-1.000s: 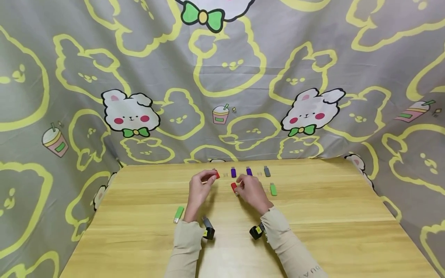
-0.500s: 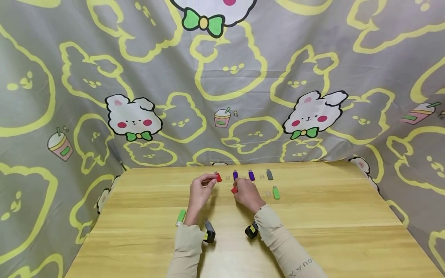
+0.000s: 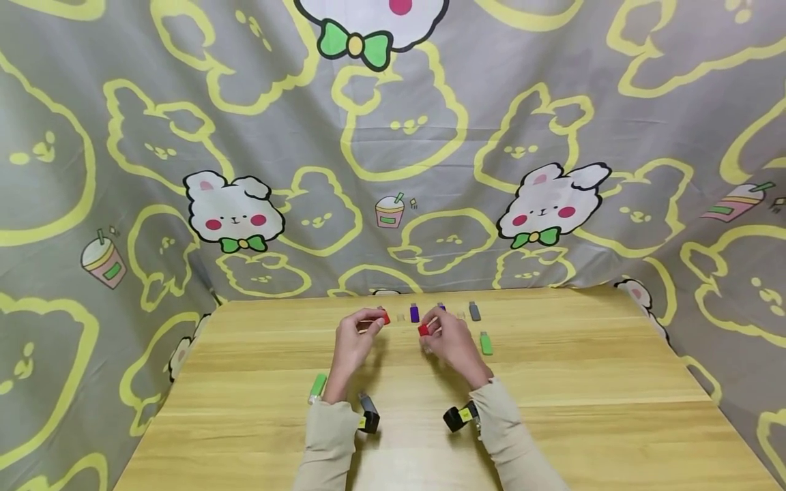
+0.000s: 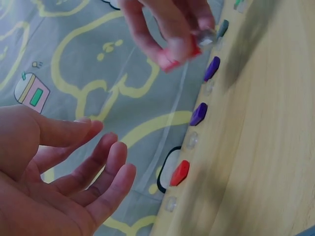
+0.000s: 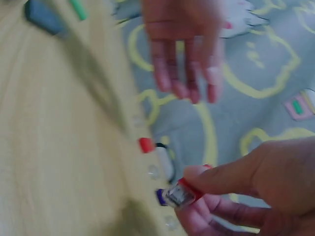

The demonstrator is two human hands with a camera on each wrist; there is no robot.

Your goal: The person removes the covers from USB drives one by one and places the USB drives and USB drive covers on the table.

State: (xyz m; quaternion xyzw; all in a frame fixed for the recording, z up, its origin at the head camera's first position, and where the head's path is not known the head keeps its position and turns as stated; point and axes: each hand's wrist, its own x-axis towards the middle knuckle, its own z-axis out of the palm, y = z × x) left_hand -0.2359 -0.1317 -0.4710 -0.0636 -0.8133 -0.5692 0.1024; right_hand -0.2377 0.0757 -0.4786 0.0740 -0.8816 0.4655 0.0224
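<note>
Red plastic shows between the fingertips of the right hand point(image 3: 451, 339), which pinches a small red stick point(image 5: 186, 191) with a metal plug end, lifted clear of the bench point(image 3: 552, 423). That grip is narrow: thumb on top, fingers curled beneath, the stick held across them (the right wrist view is blurred, so I cannot tell which way its plug end points). Just beyond the right hand, along the far edge of the bench, lie a purple stick point(image 3: 414, 314), a second purple stick point(image 4: 211, 68) partly hidden by the fingers in the head view, and a grey stick point(image 3: 474, 311). A green stick point(image 3: 486, 343) lies just beside the right hand on its outer side.

Opposite, the left hand point(image 3: 354, 341) hangs above the bench with its fingers loosely bent and spread, holding nothing; its grip is wide and relaxed in the left wrist view. Just past its fingertips another red stick point(image 3: 383, 318) rests on the bench, apparently not touched. Small clear caps point(image 4: 192, 139) sit between the sticks in that far row. Nearer the left sleeve, behind that hand, a second green stick point(image 3: 317, 387) lies by itself. Behind the bench hangs a grey cloth point(image 3: 184, 102) printed with yellow outlines and white rabbits.
</note>
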